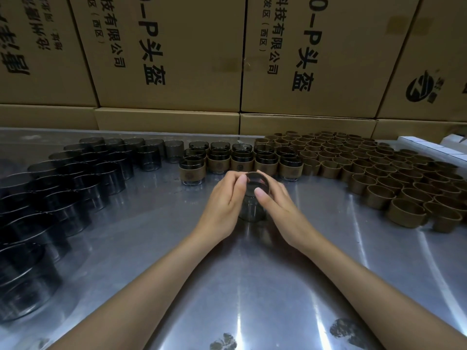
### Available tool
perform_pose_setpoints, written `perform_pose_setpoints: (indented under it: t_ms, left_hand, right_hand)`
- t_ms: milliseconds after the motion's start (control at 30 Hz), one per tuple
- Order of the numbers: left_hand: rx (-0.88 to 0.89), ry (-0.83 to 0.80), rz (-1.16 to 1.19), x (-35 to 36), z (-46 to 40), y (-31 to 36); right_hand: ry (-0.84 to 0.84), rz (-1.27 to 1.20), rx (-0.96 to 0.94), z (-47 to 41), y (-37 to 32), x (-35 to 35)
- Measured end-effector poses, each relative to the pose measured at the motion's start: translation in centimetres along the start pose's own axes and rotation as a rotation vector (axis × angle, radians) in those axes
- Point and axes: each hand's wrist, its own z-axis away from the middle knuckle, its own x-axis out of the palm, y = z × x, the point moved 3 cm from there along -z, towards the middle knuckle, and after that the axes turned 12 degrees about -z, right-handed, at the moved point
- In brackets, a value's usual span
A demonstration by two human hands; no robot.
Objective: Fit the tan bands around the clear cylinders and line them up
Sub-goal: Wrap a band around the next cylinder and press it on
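At table centre, on the reflective steel tabletop, one clear smoky glass cylinder is held upright between both hands. A tan leather-look band is seated around its upper rim, only partly down; the lower glass wall is left bare.

Left hand: forearm angled in from bottom left, fingers curled round the far left side of the band, thumb laid across the near rim. Band and cylinder are gripped together.

Right hand: forearm angled in from bottom right, thumb pressed on the near edge of the band, fingers wrapped round the right side. Wrists are kept low, near the tabletop; whether they touch it cannot be told.

Just behind the hands, rows of already banded cylinders are lined up side by side. Bare clear cylinders are massed across the left side of the tabletop. Loose tan bands are stood on edge in tight rows across the right. Stacked brown cardboard cartons with black print are seen along the back edge, and white boxes at far right.
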Motion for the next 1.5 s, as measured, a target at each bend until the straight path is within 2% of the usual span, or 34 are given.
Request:
perform_pose_setpoints:
  t_ms: [167,300,367,467,567,667,800,900,1067,1233,1333,1500]
  left_hand:
    - [-0.043,-0.011,0.009,0.2,-0.3,-0.5]
    - [-0.174,-0.250,0.063,0.3,-0.3,-1.8]
    - [-0.178,-0.368,0.090,0.1,-0.3,-1.9]
    - [-0.178,-0.432,0.058,-0.3,-0.2,-1.5]
    - [-0.209,-0.406,-0.062,-0.3,-0.1,-1.8]
    - [-0.191,-0.381,-0.076,0.0,0.2,-1.4]
    - [-0.147,-0.308,0.085,0.4,0.3,-0.2]
    - [-0.201,-0.265,0.227,1.0,0.3,-0.2]
    - [-0.257,-0.195,0.307,0.8,0.2,-0.1]
    - [-0.331,-0.057,0.416,0.3,-0.6,-0.9]
    - [-0.385,-0.048,0.546,0.2,-0.9,-1.1]
    - [-0.473,-0.131,0.444,0.3,-0.5,-1.3]
  right_hand:
    - [-0.056,-0.047,-0.012,0.0,-0.2,0.3]
    - [-0.039,-0.044,-0.002,-0.2,0.0,0.2]
    - [-0.035,-0.068,0.009,-0.2,0.1,0.1]
    - [-0.013,-0.068,0.071,-0.3,0.5,0.0]
    - [0.006,-0.034,0.134,-0.3,0.8,-0.1]
    - [0.030,-0.061,0.152,-0.2,0.6,-0.1]
    - [0.061,-0.225,0.128,0.1,-0.2,0.0]
    - [0.097,-0.383,0.124,0.3,-0.7,0.0]
    - [0.187,-0.451,0.086,0.4,-1.0,-0.4]
    - [0.287,-0.515,0.083,0.0,-0.8,-1.0]
    - [0.231,-0.543,0.067,0.0,-0.8,-0.3]
    - [0.261,-0.570,0.108,0.0,-0.5,0.0]
